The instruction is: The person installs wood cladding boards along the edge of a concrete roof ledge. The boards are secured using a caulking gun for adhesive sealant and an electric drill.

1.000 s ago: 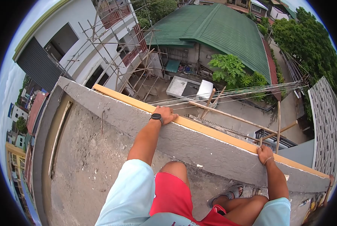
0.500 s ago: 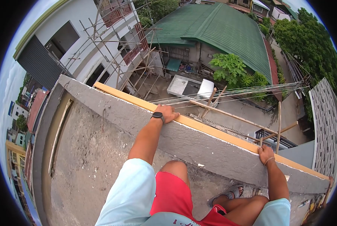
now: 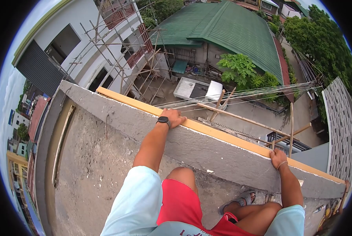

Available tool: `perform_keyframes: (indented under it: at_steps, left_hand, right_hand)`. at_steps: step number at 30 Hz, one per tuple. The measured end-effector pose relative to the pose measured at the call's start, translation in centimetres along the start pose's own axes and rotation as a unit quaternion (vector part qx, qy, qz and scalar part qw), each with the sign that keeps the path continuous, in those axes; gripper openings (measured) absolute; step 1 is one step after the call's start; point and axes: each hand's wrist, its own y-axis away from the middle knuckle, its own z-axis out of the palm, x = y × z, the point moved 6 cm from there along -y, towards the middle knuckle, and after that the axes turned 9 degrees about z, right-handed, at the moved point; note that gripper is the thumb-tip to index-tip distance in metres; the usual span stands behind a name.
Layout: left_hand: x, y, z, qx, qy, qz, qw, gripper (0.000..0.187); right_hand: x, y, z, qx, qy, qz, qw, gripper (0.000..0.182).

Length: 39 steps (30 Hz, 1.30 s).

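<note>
A long orange-yellow board (image 3: 227,137) runs along the outer edge of a grey cement parapet (image 3: 207,151). My left hand (image 3: 173,117), with a black watch at the wrist, lies over the board near its middle, fingers curled over the far side. Further right, my right hand (image 3: 278,158), with a thin bracelet at the wrist, grips the same board, its fingertips partly hidden behind the edge. Both hands are closed on the board.
Beyond the parapet is a drop to a yard with a parked truck (image 3: 195,91). Wooden poles (image 3: 246,118) and cables cross outside. A wood strip (image 3: 62,145) lies at left on the rough concrete floor (image 3: 89,169). Tools lie at lower right.
The camera view has shifted very slightly. Both hands stay in the same places on the board.
</note>
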Motion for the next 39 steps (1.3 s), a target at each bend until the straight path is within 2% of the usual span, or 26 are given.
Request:
perform_keyframes:
  at_steps: [22, 27, 31, 33, 35, 39]
  left_hand:
    - [0.1, 0.0, -0.4, -0.015, 0.004, -0.009, 1.000, 0.053]
    - [0.1, 0.0, -0.2, -0.020, 0.004, 0.006, 1.000, 0.055]
    - [0.2, 0.1, -0.6, -0.009, 0.000, 0.004, 1.000, 0.054]
    - [0.2, 0.2, -0.7, 0.017, 0.002, 0.003, 1.000, 0.051]
    - [0.8, 0.2, -1.1, -0.018, -0.004, 0.003, 1.000, 0.049]
    - [0.8, 0.3, -1.1, -0.010, 0.018, 0.009, 1.000, 0.047]
  right_hand:
    - [0.5, -0.5, 0.6, 0.006, 0.009, -0.007, 1.000, 0.039]
    - [0.2, -0.2, 0.1, -0.026, 0.011, 0.030, 0.999, 0.043]
    - [-0.6, 0.4, -0.4, -0.056, 0.008, 0.031, 0.998, 0.046]
    - [-0.4, 0.5, -0.5, -0.022, 0.012, 0.021, 0.999, 0.041]
    - [-0.1, 0.2, -0.1, -0.043, 0.017, 0.024, 0.999, 0.044]
    - [-0.3, 0.4, -0.5, -0.036, 0.006, 0.037, 0.999, 0.046]
